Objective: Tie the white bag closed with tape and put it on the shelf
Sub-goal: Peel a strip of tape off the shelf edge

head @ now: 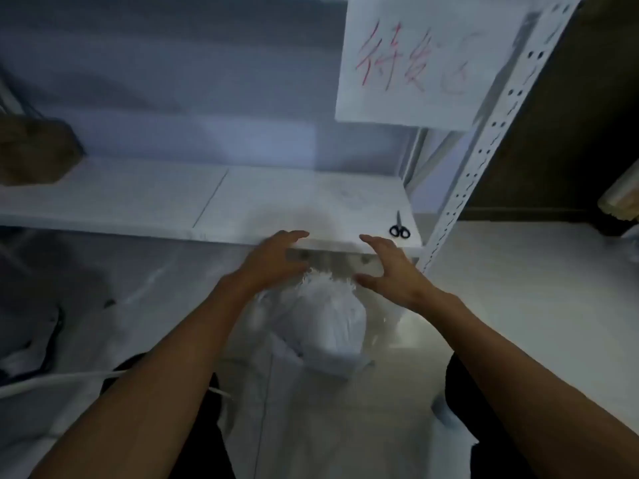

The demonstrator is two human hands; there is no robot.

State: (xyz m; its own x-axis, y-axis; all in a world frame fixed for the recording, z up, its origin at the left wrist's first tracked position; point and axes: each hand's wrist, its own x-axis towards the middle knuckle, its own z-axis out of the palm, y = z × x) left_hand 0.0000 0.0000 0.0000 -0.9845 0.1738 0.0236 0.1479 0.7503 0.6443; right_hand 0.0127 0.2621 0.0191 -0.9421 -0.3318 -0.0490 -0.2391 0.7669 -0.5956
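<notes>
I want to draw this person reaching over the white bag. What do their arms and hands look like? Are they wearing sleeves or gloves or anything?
Draw both arms bare: no sleeves show anywhere along the forearms, right to the picture's bottom edge. The left hand and right hand have no gloves. I see no watch, bracelet or ring, though the picture is blurry, so something tiny could be missed. Dark clothing shows lower down, under the arms.

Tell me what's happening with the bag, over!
Left hand and right hand open, fingers spread, holding nothing. White bag on the floor below the shelf, not up yet. No tape visible. Scissors on shelf's right corner.
</notes>
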